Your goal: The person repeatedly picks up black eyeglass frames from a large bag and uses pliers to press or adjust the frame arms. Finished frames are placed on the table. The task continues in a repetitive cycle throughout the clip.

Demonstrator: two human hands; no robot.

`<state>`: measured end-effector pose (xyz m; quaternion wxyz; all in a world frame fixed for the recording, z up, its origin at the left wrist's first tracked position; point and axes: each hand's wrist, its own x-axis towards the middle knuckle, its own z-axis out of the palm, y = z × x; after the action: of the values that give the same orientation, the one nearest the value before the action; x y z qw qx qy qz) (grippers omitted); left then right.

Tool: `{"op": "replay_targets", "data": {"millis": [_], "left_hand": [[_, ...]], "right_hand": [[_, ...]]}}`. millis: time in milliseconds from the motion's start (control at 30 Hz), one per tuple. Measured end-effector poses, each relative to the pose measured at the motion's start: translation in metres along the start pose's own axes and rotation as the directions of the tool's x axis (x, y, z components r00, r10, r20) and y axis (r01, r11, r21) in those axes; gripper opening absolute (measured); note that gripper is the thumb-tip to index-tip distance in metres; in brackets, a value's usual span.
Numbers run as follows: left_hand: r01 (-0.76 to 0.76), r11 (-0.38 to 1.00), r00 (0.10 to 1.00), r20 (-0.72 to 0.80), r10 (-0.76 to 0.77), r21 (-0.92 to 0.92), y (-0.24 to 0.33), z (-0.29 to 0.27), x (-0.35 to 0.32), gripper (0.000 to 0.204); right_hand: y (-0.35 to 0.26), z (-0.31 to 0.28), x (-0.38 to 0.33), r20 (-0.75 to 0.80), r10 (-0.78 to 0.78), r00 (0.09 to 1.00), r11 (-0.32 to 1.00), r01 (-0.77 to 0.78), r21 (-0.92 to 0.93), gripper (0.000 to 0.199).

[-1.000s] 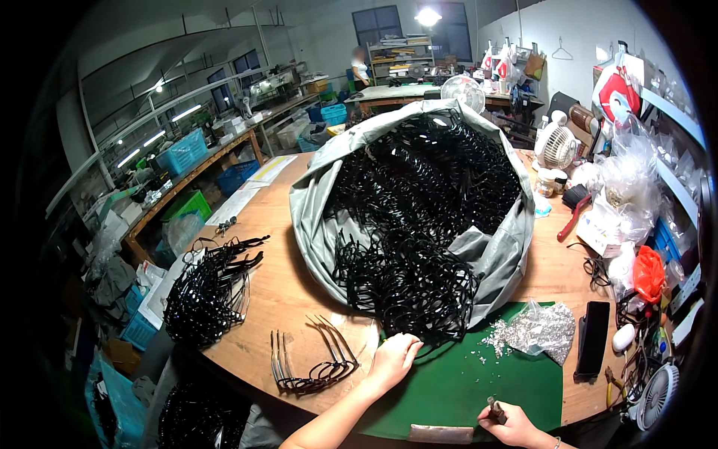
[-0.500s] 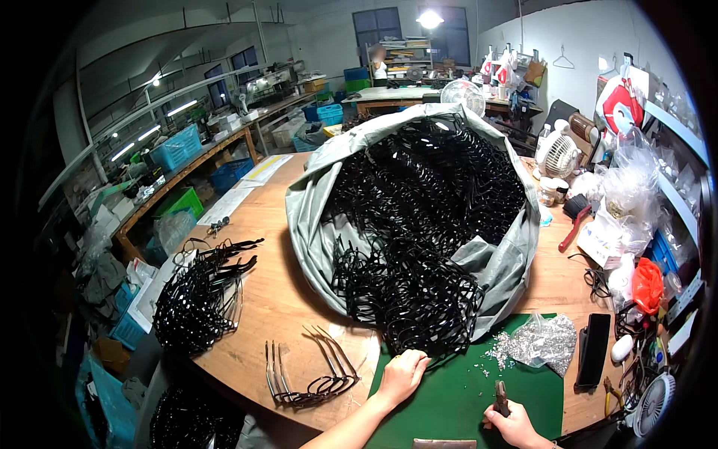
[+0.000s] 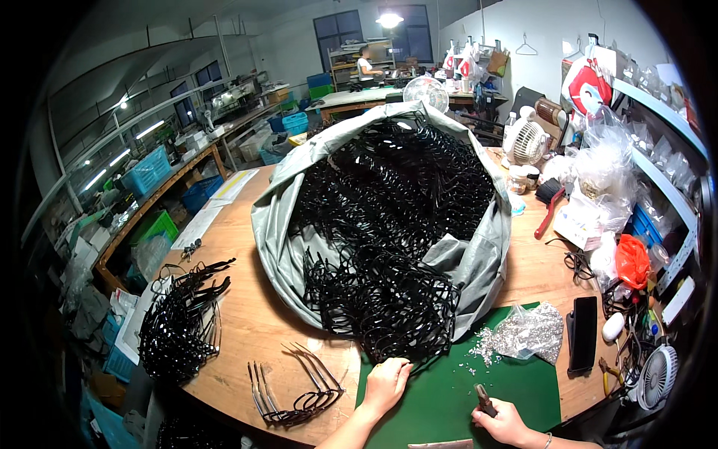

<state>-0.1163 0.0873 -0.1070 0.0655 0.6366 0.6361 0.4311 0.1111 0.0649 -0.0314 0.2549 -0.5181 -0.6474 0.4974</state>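
A large grey-green cloth sack [image 3: 271, 224] stands wide open on the table, filled with a tangled heap of black eyeglass frames [image 3: 396, 194] that spills over its near edge. At the foot of the spill, my left hand [image 3: 385, 385] is closed with its fingertips on an eyeglass frame; the exact grip is partly hidden. Over the green mat [image 3: 441, 408], my right hand [image 3: 502, 423] is wrapped round dark-handled pliers [image 3: 485, 401], their tip pointing away from me. Beyond them, a clear plastic bag [image 3: 527, 331] of tiny silvery pieces lies with some of its contents scattered on the mat.
Several eyeglass frames [image 3: 299, 396] stand in a row at left, near a bigger black pile [image 3: 176, 329]. On the right are a black case [image 3: 582, 335], yellow-handled pliers [image 3: 607, 374], a small fan [image 3: 657, 378] and a red-handled brush [image 3: 551, 213]. A person [image 3: 366, 66] is far back.
The whole view has swung slightly, so the scene sits further left in the picture. Both hands keep nearly the same places over the mat, the right still holding the pliers.
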Motion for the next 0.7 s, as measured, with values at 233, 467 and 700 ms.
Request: {"op": "replay_targets", "data": {"millis": [233,467,700], "left_hand": [[-0.013,1.0,1.0,-0.015,0.013,-0.001,-0.001,-0.002,-0.001,0.013],[-0.032,0.999,0.999,-0.015,0.032,0.009,-0.006,0.002,-0.002,0.013],[0.012,1.0,1.0,0.006,-0.012,0.001,-0.001,-0.003,-0.001,0.013]], "right_hand": [[-0.005,0.002,-0.009,0.013,-0.107,0.994,0.992,0.108,-0.071,0.016],[0.0,0.003,-0.012,0.011,-0.014,1.0,0.999,0.013,0.048,0.013],[0.002,0.002,-0.015,0.04,-0.027,0.999,0.996,0.023,0.091,0.012]]}}
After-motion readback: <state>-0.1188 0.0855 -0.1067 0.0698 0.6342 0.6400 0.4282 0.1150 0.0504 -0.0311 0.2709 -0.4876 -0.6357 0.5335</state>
